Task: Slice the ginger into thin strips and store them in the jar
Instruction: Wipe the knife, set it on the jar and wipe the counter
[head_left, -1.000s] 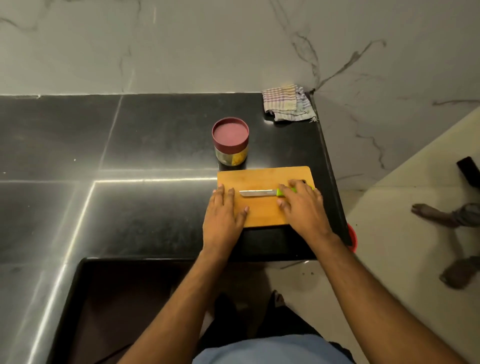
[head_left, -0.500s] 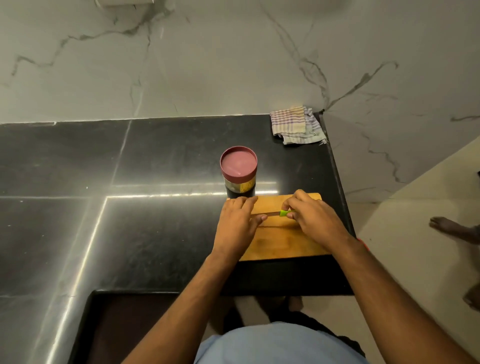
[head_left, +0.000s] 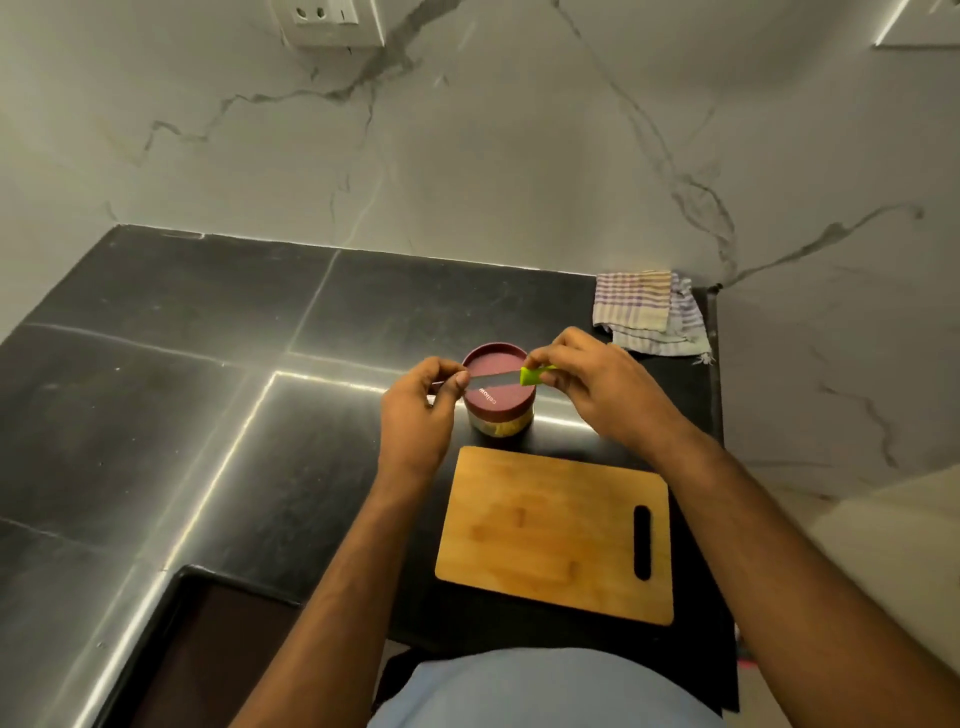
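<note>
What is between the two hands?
In the head view, the green-handled knife spans between left hand and right hand, above the maroon-lidded jar.

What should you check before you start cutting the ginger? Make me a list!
1. Knife held: ok, right hand grips the green handle, left hand pinches the blade tip.
2. Board ready: ok, bare and flat.
3. Ginger on board: not ok, none in view.
4. Jar open: not ok, lid on.
5. Fingers off blade: not ok.
6. Blade sharp: cannot tell.
</note>
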